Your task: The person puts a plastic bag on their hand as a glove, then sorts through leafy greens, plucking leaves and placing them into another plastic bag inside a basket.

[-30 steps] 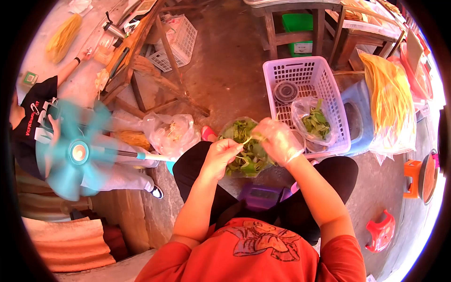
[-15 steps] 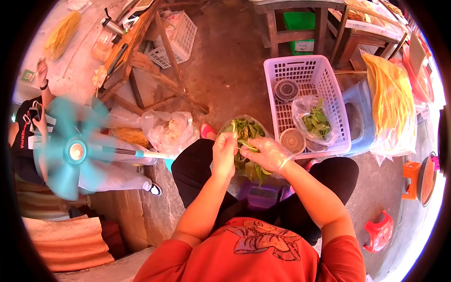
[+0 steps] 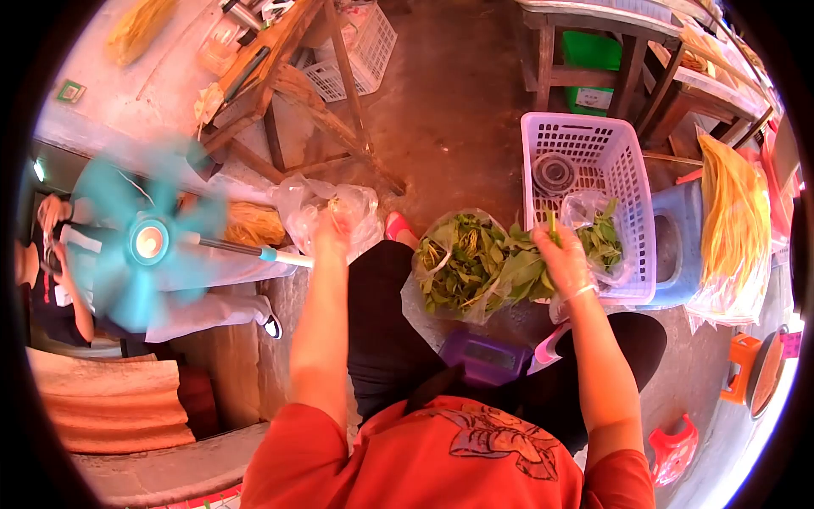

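Observation:
My right hand (image 3: 565, 261), in a thin clear glove, grips a bunch of leafy greens (image 3: 524, 270), stems up and leaves hanging to the left. It is beside the lilac basket (image 3: 646, 229), near a clear bag of greens (image 3: 604, 242) inside it. Between my knees and the basket stands an open plastic bag full of leafy greens (image 3: 462, 267). My left hand (image 3: 332, 232) reaches over another clear plastic bag (image 3: 297, 216) with pale scraps in it; its fingers are blurred.
A turquoise fan (image 3: 148, 242) spins at the left, before a person (image 3: 64, 271). A purple box-like item (image 3: 483, 356) lies between my feet. At the right are a blue stool (image 3: 678, 246), bagged yellow strips (image 3: 731, 229) and a red stool (image 3: 674, 450). Wooden tables (image 3: 585, 76) stand behind.
My hands have parted: the left moved left to the scrap bag, the right moved right with a bunch of greens. The view has shifted, so the surroundings appear farther right.

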`<move>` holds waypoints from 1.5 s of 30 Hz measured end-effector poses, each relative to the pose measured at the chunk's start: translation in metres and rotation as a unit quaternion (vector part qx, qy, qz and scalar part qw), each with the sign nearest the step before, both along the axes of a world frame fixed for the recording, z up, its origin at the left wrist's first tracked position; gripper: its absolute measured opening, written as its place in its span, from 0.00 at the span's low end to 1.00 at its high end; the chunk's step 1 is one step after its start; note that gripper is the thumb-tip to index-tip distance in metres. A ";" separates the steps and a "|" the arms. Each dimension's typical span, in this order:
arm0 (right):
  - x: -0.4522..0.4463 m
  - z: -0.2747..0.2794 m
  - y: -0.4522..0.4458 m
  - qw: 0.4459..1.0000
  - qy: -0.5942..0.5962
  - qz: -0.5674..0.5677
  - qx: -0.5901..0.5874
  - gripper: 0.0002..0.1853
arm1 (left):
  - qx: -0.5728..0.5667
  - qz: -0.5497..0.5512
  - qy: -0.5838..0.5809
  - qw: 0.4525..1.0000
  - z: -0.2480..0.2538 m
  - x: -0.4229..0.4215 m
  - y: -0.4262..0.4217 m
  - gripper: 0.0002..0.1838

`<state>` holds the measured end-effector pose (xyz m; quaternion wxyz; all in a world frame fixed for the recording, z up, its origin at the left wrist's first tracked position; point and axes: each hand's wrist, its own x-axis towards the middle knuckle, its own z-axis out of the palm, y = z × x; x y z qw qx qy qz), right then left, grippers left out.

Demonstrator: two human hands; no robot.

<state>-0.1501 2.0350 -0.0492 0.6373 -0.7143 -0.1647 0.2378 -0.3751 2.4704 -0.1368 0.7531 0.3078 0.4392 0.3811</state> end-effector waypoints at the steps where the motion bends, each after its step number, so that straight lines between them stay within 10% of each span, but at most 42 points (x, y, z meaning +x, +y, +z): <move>1: 0.002 -0.002 -0.001 1.000 0.020 -0.008 0.011 0.09 | -0.003 0.053 0.089 0.995 0.013 0.003 0.013 0.15; 5: 0.008 -0.003 0.002 0.998 0.065 -0.019 0.006 0.09 | 0.108 0.084 0.324 0.936 0.060 0.027 -0.018 0.29; 9: 0.016 0.002 0.009 0.996 0.072 -0.047 -0.001 0.11 | 0.536 -0.054 0.276 0.796 -0.004 0.044 -0.081 0.07; 11: 0.022 0.002 0.013 0.995 0.091 -0.052 0.006 0.12 | 0.365 -0.252 0.167 0.880 -0.001 0.055 -0.168 0.04; 15: 0.032 -0.003 0.018 0.992 0.129 -0.014 0.005 0.09 | 0.398 -0.607 0.377 0.576 -0.062 0.054 -0.253 0.08; 18: 0.026 0.005 0.028 0.986 0.162 -0.004 0.039 0.08 | 0.477 -0.538 0.525 0.455 -0.153 0.031 -0.277 0.09; 21: 0.027 0.001 0.029 0.992 0.126 -0.003 0.022 0.08 | 0.266 -0.657 0.566 0.421 -0.139 0.047 -0.275 0.10; 24: 0.029 0.004 0.026 0.991 0.135 -0.008 0.018 0.08 | 0.325 -0.644 0.540 0.433 -0.118 0.058 -0.274 0.09; 29: 0.034 0.009 0.019 0.994 0.106 -0.015 0.027 0.07 | 0.404 -0.482 0.413 0.658 -0.060 0.068 -0.242 0.10; 34: 0.029 0.001 0.018 0.998 0.059 -0.002 0.014 0.04 | 0.183 -0.438 0.288 0.832 0.007 0.054 -0.222 0.13; 40: 0.012 -0.002 0.023 0.989 -0.125 0.056 -0.050 0.08 | 0.133 -0.326 0.253 0.901 0.048 0.020 -0.236 0.12; 45: -0.025 0.015 0.031 0.860 -0.461 0.208 -0.071 0.14 | 0.146 -0.312 0.210 0.915 0.083 0.027 -0.266 0.11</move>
